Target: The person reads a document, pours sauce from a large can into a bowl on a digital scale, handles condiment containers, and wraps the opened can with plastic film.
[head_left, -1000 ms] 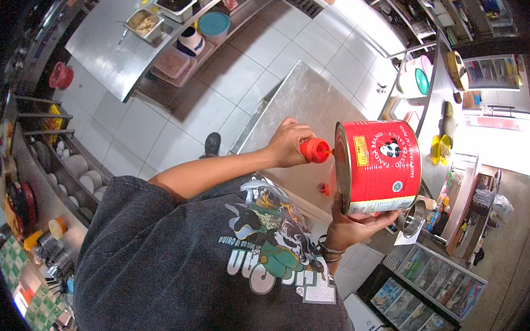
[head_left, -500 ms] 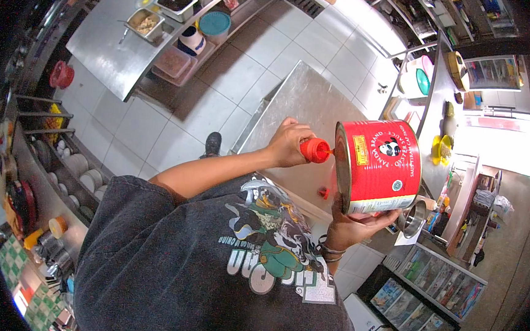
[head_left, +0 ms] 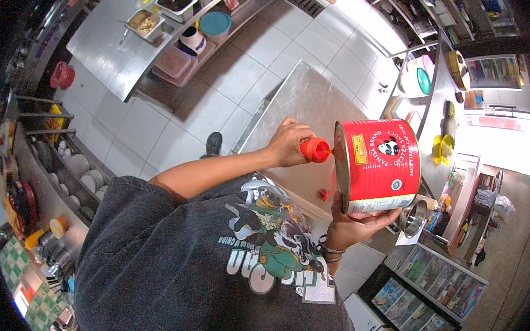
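Note:
My left hand (head_left: pixel 291 144) is closed around a red squeeze bottle (head_left: pixel 314 150), its open mouth facing the can. My right hand (head_left: pixel 359 227) supports a large red oyster sauce can (head_left: pixel 385 164) from below, with its fingers along the lower side. The can is tilted, one end toward the bottle. A short brownish strand of sauce (head_left: pixel 332 151) spans the gap between the can's rim and the bottle mouth. Beneath my hands, a small red cap-like piece (head_left: pixel 324 195) lies on the steel table (head_left: pixel 306 101). The bottle's lower part is hidden by my left hand.
A steel counter (head_left: pixel 97 55) with food pans (head_left: pixel 146 24) stands at the upper left. Close to my right hand is a round metal container (head_left: pixel 415 218). Plates (head_left: pixel 89 181) line a shelf at the left. A glass-door cabinet (head_left: pixel 417 311) stands at the lower right.

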A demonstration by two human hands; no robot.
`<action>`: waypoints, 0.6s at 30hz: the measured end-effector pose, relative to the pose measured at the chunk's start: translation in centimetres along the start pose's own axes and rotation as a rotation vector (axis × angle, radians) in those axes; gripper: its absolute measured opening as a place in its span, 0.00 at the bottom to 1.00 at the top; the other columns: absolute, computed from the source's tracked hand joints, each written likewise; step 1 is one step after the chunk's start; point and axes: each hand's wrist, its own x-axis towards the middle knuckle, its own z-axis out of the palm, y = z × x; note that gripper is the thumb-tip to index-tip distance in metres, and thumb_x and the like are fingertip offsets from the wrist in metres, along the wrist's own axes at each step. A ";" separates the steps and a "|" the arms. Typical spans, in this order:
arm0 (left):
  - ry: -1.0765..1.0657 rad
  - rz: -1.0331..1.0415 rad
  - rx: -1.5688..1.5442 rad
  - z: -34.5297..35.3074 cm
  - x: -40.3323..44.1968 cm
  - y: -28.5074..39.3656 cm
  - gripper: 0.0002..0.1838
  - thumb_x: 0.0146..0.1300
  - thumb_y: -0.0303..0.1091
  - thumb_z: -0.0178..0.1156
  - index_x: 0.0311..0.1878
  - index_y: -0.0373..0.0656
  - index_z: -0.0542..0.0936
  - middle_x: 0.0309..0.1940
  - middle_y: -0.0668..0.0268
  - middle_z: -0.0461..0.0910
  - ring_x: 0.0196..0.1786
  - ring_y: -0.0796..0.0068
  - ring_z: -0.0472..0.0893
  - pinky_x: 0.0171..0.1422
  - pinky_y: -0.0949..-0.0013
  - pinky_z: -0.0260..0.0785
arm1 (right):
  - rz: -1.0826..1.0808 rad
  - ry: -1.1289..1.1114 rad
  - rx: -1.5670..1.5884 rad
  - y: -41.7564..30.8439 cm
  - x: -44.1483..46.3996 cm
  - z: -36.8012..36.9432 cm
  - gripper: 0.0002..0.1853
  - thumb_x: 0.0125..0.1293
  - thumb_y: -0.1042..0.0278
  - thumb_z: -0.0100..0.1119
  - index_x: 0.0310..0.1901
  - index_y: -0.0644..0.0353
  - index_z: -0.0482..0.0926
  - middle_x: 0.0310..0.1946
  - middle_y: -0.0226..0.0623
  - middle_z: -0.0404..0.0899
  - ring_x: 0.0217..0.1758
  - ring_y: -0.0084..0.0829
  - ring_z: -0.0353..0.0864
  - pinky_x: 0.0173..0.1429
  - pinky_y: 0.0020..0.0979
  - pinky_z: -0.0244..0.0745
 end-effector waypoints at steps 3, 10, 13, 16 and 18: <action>0.000 -0.005 -0.008 0.0 0.0 0.1 0.17 0.41 0.39 0.79 0.34 0.52 0.82 0.31 0.71 0.81 0.39 0.67 0.81 0.54 0.61 0.60 | -0.001 -0.003 0.010 0.0 0.0 0.0 0.70 0.36 0.75 0.85 0.79 0.61 0.44 0.75 0.47 0.58 0.78 0.43 0.58 0.82 0.46 0.49; -0.020 -0.016 0.027 -0.1 0.0 0.1 0.19 0.41 0.41 0.81 0.37 0.52 0.85 0.31 0.71 0.80 0.40 0.67 0.81 0.57 0.59 0.62 | -0.053 -0.023 -0.037 0.1 0.1 -0.1 0.69 0.37 0.72 0.85 0.79 0.61 0.44 0.76 0.46 0.57 0.78 0.44 0.57 0.83 0.46 0.47; -0.015 -0.010 0.022 -0.1 0.0 0.0 0.19 0.41 0.41 0.81 0.38 0.52 0.85 0.31 0.71 0.81 0.40 0.67 0.81 0.57 0.59 0.62 | -0.043 -0.022 -0.006 -0.1 0.1 0.1 0.69 0.37 0.72 0.85 0.79 0.61 0.44 0.76 0.47 0.57 0.78 0.44 0.57 0.83 0.46 0.47; -0.003 -0.014 -0.001 0.0 -0.1 -0.1 0.17 0.41 0.39 0.79 0.34 0.52 0.82 0.31 0.71 0.80 0.40 0.67 0.81 0.54 0.60 0.60 | -0.007 -0.021 0.022 -0.2 0.1 0.1 0.70 0.37 0.72 0.86 0.79 0.61 0.44 0.75 0.47 0.57 0.78 0.44 0.58 0.82 0.46 0.47; -0.013 -0.013 0.012 0.0 -0.1 0.0 0.19 0.41 0.41 0.81 0.37 0.52 0.85 0.31 0.71 0.81 0.39 0.68 0.81 0.56 0.60 0.62 | -0.020 -0.026 -0.017 0.1 0.1 -0.1 0.70 0.37 0.73 0.85 0.79 0.61 0.44 0.75 0.47 0.58 0.78 0.43 0.58 0.82 0.45 0.48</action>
